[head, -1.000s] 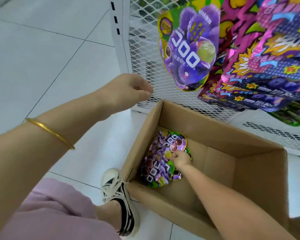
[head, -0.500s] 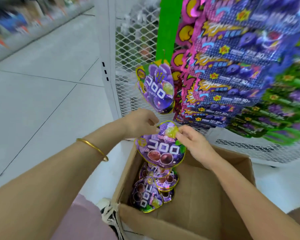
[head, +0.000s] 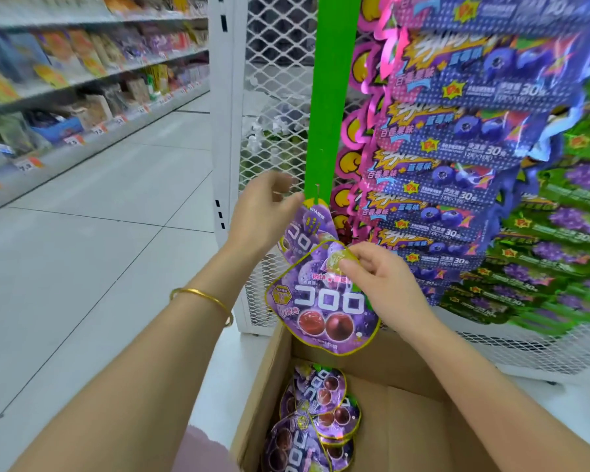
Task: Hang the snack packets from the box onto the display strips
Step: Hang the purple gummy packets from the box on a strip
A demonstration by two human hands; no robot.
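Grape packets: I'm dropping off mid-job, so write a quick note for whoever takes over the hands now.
Right hand pinches the top of a purple packet, held above the box.
Left hand is at the top of the hung packet; blur hides whether it grips.
Done: one packet hangs low on the green strip.
To do: hook the held packet onto the strip, then hang the pile lying in the box. The strip looks bare higher up.
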